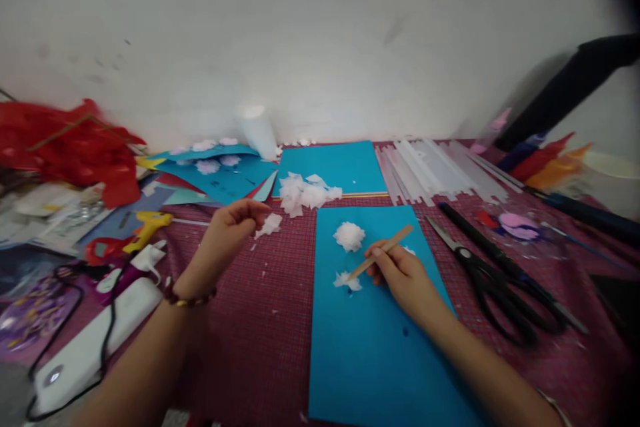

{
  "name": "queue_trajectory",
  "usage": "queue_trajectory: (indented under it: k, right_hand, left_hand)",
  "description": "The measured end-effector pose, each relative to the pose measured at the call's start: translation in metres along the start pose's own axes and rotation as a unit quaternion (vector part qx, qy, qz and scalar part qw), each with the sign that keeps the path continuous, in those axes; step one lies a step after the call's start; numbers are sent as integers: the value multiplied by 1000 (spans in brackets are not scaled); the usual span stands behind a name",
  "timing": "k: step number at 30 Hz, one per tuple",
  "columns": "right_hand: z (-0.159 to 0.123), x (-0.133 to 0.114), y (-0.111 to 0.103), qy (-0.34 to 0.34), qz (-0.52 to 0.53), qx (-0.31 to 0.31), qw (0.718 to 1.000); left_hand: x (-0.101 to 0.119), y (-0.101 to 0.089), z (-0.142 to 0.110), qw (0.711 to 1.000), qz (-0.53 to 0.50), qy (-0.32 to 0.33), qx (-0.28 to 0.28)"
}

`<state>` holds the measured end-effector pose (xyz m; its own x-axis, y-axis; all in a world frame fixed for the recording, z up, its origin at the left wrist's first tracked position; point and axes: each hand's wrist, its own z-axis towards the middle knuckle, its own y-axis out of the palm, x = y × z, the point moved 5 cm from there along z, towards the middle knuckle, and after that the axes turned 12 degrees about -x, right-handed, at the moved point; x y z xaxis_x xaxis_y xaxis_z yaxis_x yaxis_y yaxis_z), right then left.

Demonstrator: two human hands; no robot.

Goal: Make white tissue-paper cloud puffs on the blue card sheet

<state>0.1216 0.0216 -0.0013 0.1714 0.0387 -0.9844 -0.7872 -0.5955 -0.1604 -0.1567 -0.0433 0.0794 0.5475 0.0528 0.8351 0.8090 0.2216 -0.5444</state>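
Observation:
A blue sheet of card point(370, 347) lies on the table in front of me. My right hand point(395, 267) pinches a flat wooden craft stick point(385, 250) over it. The stick's lower end touches a small white tissue paper piece point(345, 280) on the card. Just above sits a fluffy white tissue pompom point(349, 236). My left hand point(235, 223), fingers curled together, hovers left of the card. Close to its fingertips is a loose scrap of white tissue point(270, 223); whether the fingers grip anything is hidden.
More tissue squares point(305, 193) are heaped by another blue sheet point(335, 163). Black scissors point(495, 287) and clear glue sticks point(430, 170) lie at right. A yellow glue gun point(150, 227), white power strip point(95, 347) with black cable and red plastic point(70, 147) crowd the left. A wall rises behind.

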Motion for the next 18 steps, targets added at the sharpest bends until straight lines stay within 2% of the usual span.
queue_trajectory:
  k: [2, 4, 8, 13, 16, 18]
  right_hand:
    - [0, 1, 0, 2, 0, -3, 1000]
    - [0, 2, 0, 5, -2, -7, 1000]
    - [-1, 4, -1, 7, -1, -11, 1000]
    - [-2, 5, -1, 9, -5, -17, 1000]
    - [-2, 3, -1, 9, -2, -16, 1000]
    - [-3, 2, -2, 10, 0, -14, 1000]
  left_hand:
    - [-5, -23, 11, 998, 56, -8, 19]
    - [-15, -28, 19, 990, 137, -11, -7]
    - [-39, -7, 22, 971, 230, 9, -61]
    - [-50, 13, 23, 960, 264, 69, -60]
    - [-53, 17, 27, 960, 258, 90, -57]
    - [-54, 15, 29, 965, 243, 88, -36]
